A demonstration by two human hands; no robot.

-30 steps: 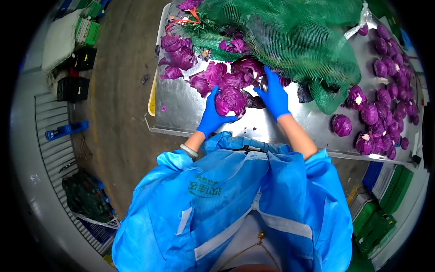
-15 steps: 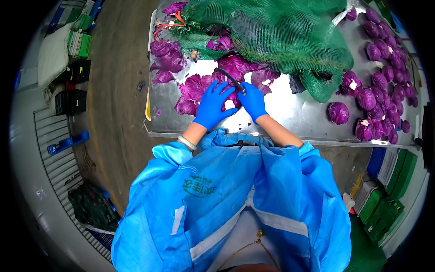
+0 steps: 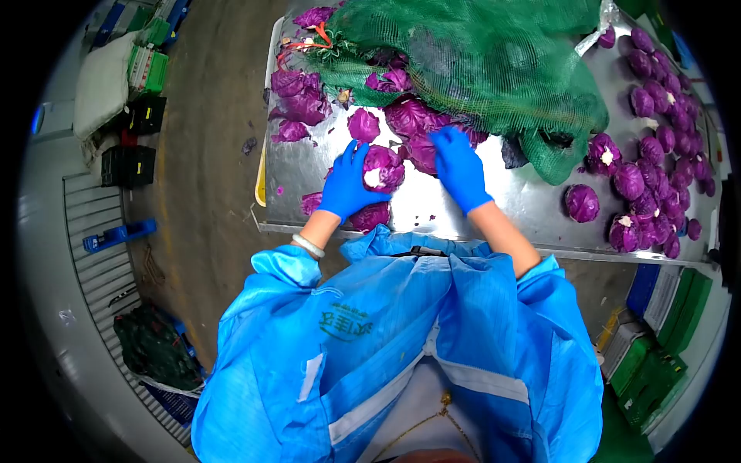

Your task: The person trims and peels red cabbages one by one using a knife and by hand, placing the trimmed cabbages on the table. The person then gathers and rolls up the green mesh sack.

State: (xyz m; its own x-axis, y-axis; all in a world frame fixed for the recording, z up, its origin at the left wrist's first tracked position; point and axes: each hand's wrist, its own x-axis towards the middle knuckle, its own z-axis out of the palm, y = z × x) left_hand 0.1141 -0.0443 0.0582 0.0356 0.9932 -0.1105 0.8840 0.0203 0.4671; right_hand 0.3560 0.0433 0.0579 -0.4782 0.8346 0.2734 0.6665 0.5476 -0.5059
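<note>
My left hand, in a blue glove, is wrapped round the left side of a trimmed red cabbage, whose pale cut stem faces me. To the right, my right hand, also gloved, is curled beside loose purple cabbage leaves. Its fingertips are blurred and what they hold is hidden; the dark curved tool seen earlier is not visible. More leaves lie under my left hand, and a single leaf rests just beyond the cabbage.
A green mesh sack covers the back of the metal table. Several trimmed red cabbages sit along the right side. Leaf scraps pile at the back left. Black crates stand on the floor at left.
My left hand has gone from lying spread over leaves to gripping the cabbage. My right hand has moved right and slightly away from me; the dark tool has dropped out of sight.
</note>
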